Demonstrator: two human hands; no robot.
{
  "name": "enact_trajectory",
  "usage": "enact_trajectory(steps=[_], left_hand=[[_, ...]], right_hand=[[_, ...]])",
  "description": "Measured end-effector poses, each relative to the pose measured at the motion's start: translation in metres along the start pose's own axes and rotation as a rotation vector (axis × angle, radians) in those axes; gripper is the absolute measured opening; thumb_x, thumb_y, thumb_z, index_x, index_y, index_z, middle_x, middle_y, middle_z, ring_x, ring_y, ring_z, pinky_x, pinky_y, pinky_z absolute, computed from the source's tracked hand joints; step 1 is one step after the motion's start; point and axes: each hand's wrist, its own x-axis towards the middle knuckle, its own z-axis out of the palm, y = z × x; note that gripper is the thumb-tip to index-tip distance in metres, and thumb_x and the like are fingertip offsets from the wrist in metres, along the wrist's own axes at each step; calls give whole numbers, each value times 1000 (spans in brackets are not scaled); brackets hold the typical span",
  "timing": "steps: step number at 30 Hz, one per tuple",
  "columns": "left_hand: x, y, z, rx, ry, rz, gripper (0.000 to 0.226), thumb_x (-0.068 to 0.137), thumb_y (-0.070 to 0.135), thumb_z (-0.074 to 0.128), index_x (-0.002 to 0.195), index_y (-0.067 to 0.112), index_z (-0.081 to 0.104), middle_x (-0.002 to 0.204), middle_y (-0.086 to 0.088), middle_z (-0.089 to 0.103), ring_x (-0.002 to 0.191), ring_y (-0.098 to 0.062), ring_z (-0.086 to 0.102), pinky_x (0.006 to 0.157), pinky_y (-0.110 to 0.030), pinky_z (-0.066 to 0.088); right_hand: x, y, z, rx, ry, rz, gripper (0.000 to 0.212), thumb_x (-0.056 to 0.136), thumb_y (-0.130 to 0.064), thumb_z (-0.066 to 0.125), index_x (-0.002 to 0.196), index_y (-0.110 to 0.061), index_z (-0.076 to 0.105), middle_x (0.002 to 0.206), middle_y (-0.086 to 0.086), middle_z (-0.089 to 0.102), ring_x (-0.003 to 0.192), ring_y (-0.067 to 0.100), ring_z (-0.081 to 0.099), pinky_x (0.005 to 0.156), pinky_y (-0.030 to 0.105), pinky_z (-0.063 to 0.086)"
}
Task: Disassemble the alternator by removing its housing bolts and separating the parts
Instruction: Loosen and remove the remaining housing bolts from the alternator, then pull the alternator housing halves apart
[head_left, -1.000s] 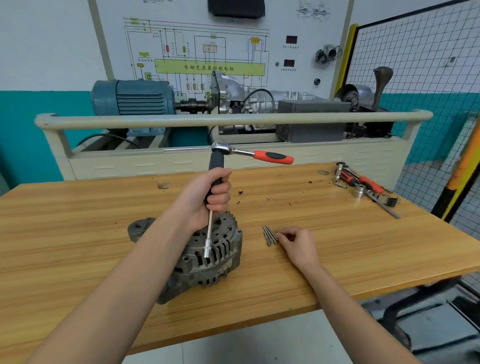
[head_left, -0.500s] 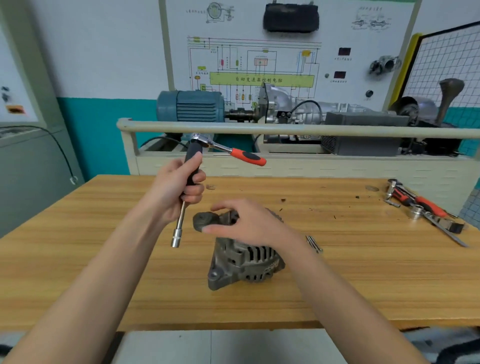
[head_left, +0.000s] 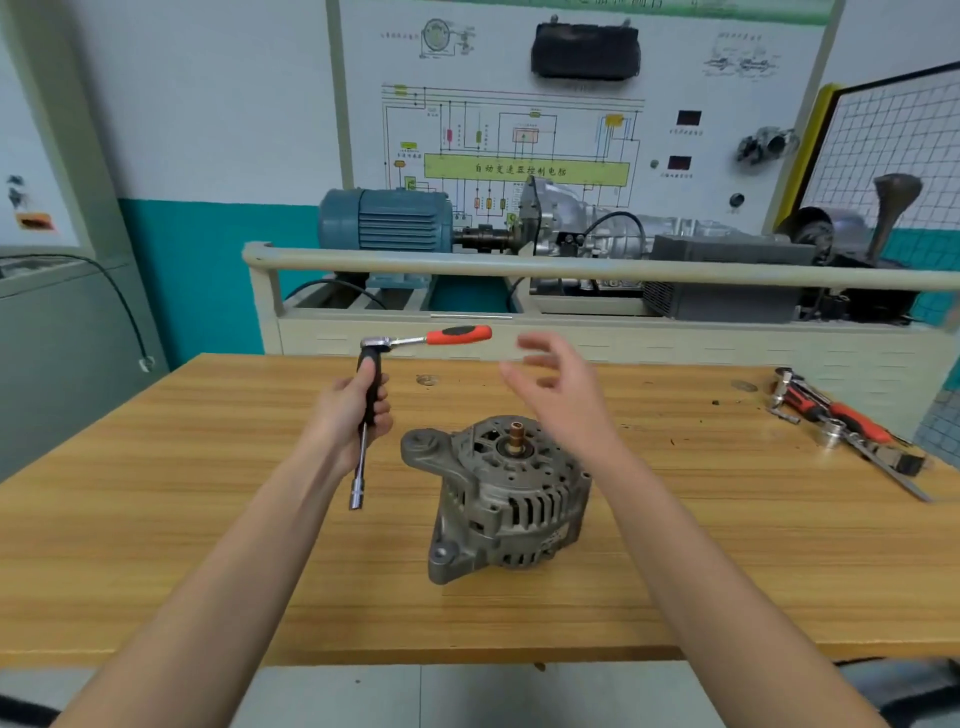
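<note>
While left hand (head_left: 349, 415) gripping ratchet (head_left: 371, 400), right hand (head_left: 558, 387) spread empty above wooden workbench (head_left: 182, 519).

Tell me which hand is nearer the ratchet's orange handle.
Right. The open right hand hovers just right of the orange handle; the left hand is below it, gripping the black extension grip.

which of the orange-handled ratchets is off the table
The ratchet in the left hand, held upright by its black extension. The other orange-handled tools lie at the table's right edge.
</note>
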Motion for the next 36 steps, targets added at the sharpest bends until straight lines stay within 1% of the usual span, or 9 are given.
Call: enact_trajectory(steps=[5, 8, 11, 14, 18, 23, 27, 31, 36], left_hand=[[-9, 43, 75, 261, -200, 217, 24, 101, 29, 49, 98, 7, 59, 69, 2, 46, 50, -4, 39, 42, -16, 28], [-18, 39, 125, 344, -305, 171, 21, 100, 25, 53, 96, 5, 58, 69, 0, 46, 49, -6, 37, 39, -15, 25], [-24, 11, 167, 404, -341, 59, 17, 95, 14, 60, 104, 1, 53, 74, -5, 47, 53, -8, 36, 40, -16, 26], [-29, -28, 201, 594, -366, 8, 16, 90, -1, 60, 100, 2, 48, 70, -7, 42, 53, -12, 36, 45, -22, 31], [-33, -87, 235, 869, -372, 84, 20, 92, 2, 58, 109, 3, 49, 82, -12, 47, 68, -25, 45, 61, -33, 39], [-41, -141, 250, 1271, -369, 171, 6, 97, 10, 51, 101, 6, 52, 91, -12, 56, 79, -29, 51, 64, -31, 37], [-40, -172, 248, 1380, -334, 157, 21, 97, 11, 52, 114, 2, 60, 101, -14, 61, 91, -31, 56, 69, -32, 39], [-36, -192, 241, 1447, -270, 188, 24, 97, 17, 53, 116, 6, 62, 122, -19, 52, 116, -34, 47, 90, -35, 40], [-28, -201, 233, 1386, -227, 214, 25, 97, 18, 54, 116, 4, 62, 123, -17, 45, 114, -33, 45, 97, -36, 37]], right_hand=[[23, 3, -43, 121, 160, -6, 61, 91, -36, 63, 143, -21, 36, 141, -7, 45, 119, 7, 51, 89, 22, 44], [19, 14, -75, 263, 260, 44, 35, 91, -29, 65, 120, -9, 61, 100, -3, 68, 79, 6, 65, 62, 20, 51], [-1, 40, -107, 308, 362, 131, 15, 88, -27, 69, 94, -14, 71, 64, -6, 62, 48, 3, 50, 43, 17, 38], [-27, 70, -135, 289, 437, 238, 10, 85, -25, 72, 85, -15, 72, 59, -5, 60, 49, 4, 47, 44, 16, 37], [-62, 113, -161, 222, 483, 349, 4, 86, -25, 70, 83, -22, 71, 65, -3, 65, 59, 8, 53, 51, 17, 42], [-86, 160, -172, 107, 497, 471, 20, 84, -25, 73, 94, -7, 75, 69, 0, 67, 62, 7, 55, 59, 18, 42], [-95, 188, -167, -64, 435, 548, 25, 83, -34, 73, 97, -14, 76, 82, -3, 69, 74, 9, 57, 61, 22, 40], [-101, 206, -159, -236, 381, 556, 30, 84, -38, 72, 104, -16, 75, 98, 3, 71, 90, 18, 61, 71, 27, 43], [-99, 211, -146, -366, 394, 550, 31, 84, -41, 71, 104, -18, 76, 95, 2, 72, 91, 21, 63, 74, 29, 45]])
